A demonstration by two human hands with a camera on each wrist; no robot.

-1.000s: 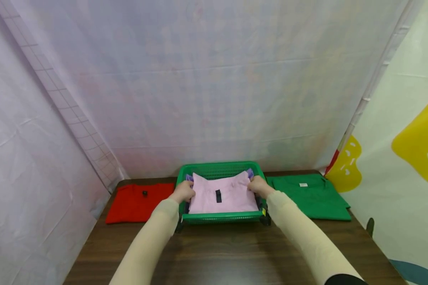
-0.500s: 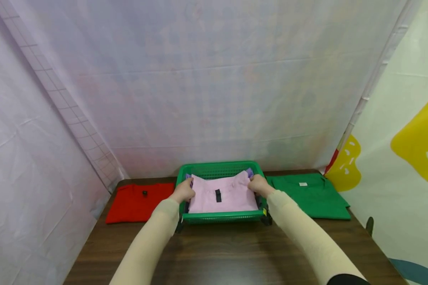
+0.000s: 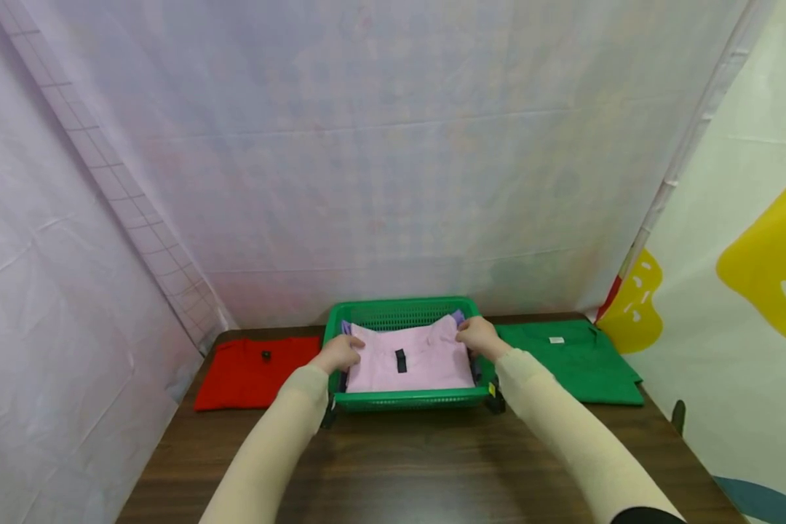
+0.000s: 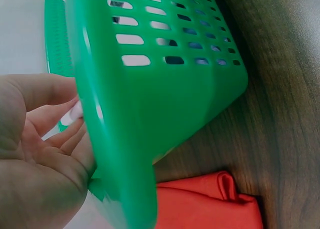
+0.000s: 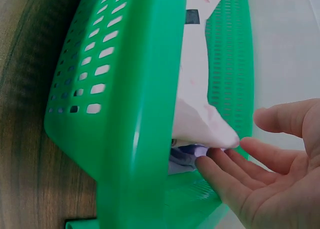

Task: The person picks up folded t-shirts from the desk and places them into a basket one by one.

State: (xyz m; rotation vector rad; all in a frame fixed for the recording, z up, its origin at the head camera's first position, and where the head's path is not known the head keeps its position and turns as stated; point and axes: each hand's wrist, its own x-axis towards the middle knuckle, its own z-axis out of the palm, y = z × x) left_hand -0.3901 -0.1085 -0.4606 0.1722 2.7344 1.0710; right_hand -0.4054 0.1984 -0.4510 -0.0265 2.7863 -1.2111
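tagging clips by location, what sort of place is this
Perhaps a makeshift indoor booth for handling clothes: creased sheets hang behind and beside a brown table, on which a green basket holds folded pink cloth.

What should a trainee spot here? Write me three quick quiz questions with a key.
1. What colour is the folded garment to the left of the basket? A) green, B) red, C) purple.
2. Fill in: near the right grip, ____ cloth shows at a corner of the pink garment.
3. True or false: the pink garment lies outside the basket.

Key: 1. B. 2. Purple. 3. False; it lies inside.
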